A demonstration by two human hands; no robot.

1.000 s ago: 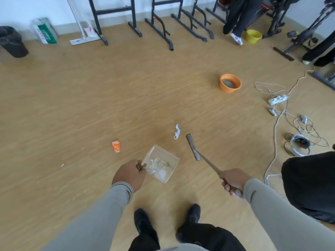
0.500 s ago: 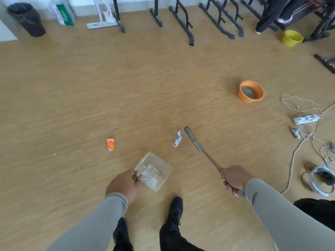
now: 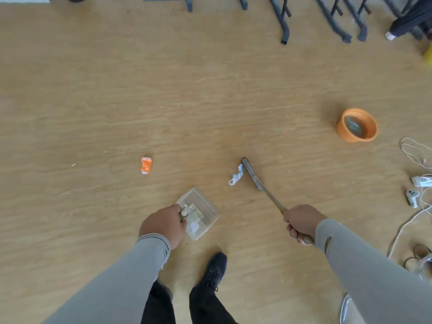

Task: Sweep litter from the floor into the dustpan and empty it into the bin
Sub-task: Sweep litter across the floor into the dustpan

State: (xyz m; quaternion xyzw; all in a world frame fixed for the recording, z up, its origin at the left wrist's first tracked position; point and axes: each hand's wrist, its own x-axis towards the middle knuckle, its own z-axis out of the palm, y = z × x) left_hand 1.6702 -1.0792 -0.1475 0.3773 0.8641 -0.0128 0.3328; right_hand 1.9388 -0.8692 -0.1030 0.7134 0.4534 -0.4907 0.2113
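Note:
My left hand (image 3: 163, 224) grips the handle of a clear plastic dustpan (image 3: 201, 212), held low over the wooden floor with some pale litter inside. My right hand (image 3: 301, 222) is closed around the wooden handle of a small brush (image 3: 252, 174). The brush head rests on the floor, right beside a crumpled white and blue wrapper (image 3: 236, 176). An orange wrapper (image 3: 146, 165) lies on the floor further left, apart from both tools. A tiny white scrap (image 3: 73, 164) lies at the far left. The bin is out of view except a dark edge at the top.
An orange bowl (image 3: 357, 125) stands on the floor to the right. White cables, a power strip (image 3: 420, 181) and a controller (image 3: 412, 198) lie at the right edge. Black metal stand legs (image 3: 284, 24) line the top. Another person's foot (image 3: 390, 35) is at top right. My shoes (image 3: 214, 272) are below.
The view has tilted down and moved closer. The brush head has come up against the white wrapper. The dustpan stays in my left hand, slightly nearer the floor.

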